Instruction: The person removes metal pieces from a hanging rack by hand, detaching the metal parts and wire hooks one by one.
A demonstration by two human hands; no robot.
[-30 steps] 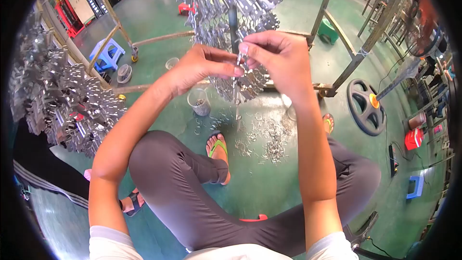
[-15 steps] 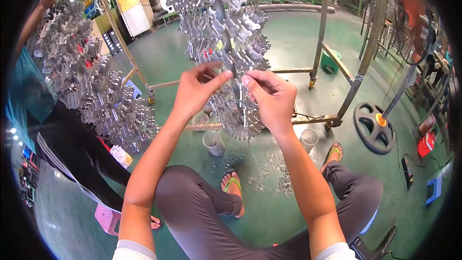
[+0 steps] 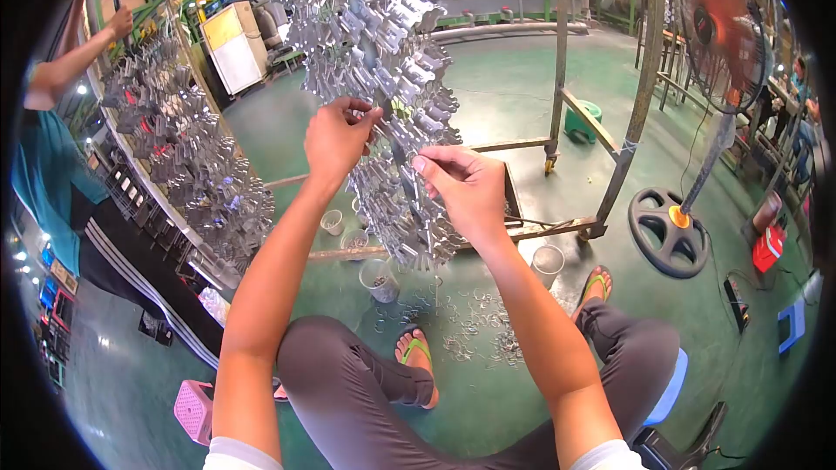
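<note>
In front of me hangs a tall column of shiny, flat metal parts [image 3: 383, 43] with notched edges. My left hand [image 3: 338, 144] is at the column's left side, with thumb and fingertips pinched together. Lower on the right side, my right hand [image 3: 466, 190] also pinches close against the parts. Whatever sits between the fingertips of either hand is too small to make out. Below, many small bent metal hooks [image 3: 479, 326] lie scattered on the green floor between my feet. A clear cup [image 3: 380, 281] with small metal pieces stands beside them.
A metal frame on casters [image 3: 601, 183] surrounds the column. Another clear cup [image 3: 549, 263] stands near my right foot, and a pedestal fan [image 3: 670, 231] on the right. At left, a person in a teal shirt [image 3: 52, 183] is beside a second hanging column [image 3: 178, 139].
My left fingers have gone from spread to pinched. Both hands and the column appear further left in view. The person at left now has a raised hand on the second column's frame.
</note>
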